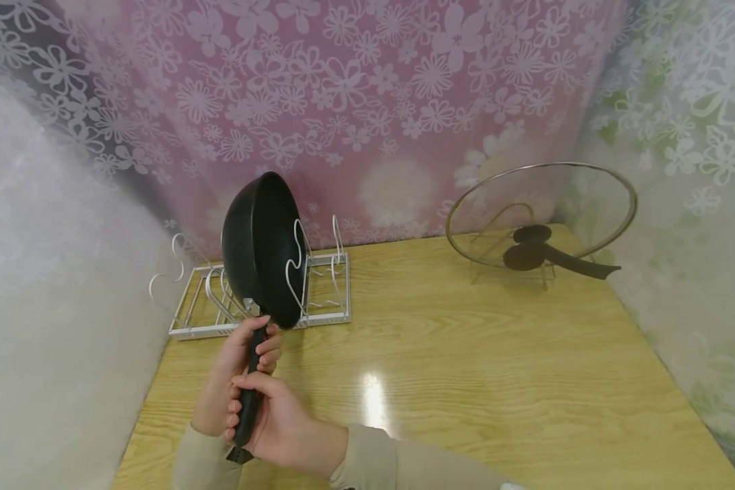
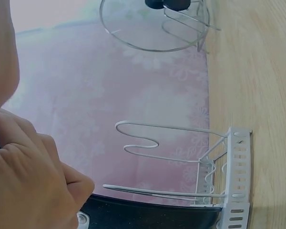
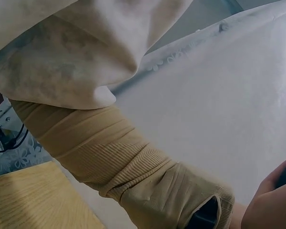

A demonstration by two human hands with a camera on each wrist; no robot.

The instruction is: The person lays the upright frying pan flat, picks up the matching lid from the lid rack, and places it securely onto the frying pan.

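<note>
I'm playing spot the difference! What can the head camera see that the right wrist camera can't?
Only the head view shows the black wok bowl, white wire rack, glass lid and pink flowered curtain. It also shows both the left hand and right hand gripping the wok's handle.

Only the right wrist view shows a dark cable near its left edge.

Both show the wooden table, a beige sleeve and at least part of a hand.

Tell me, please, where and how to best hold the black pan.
I would grip its long handle from the near side, wrapping round: it is slim and points nearward, mostly clear of the wire rack, whose loops flank the tilted pan.
</note>
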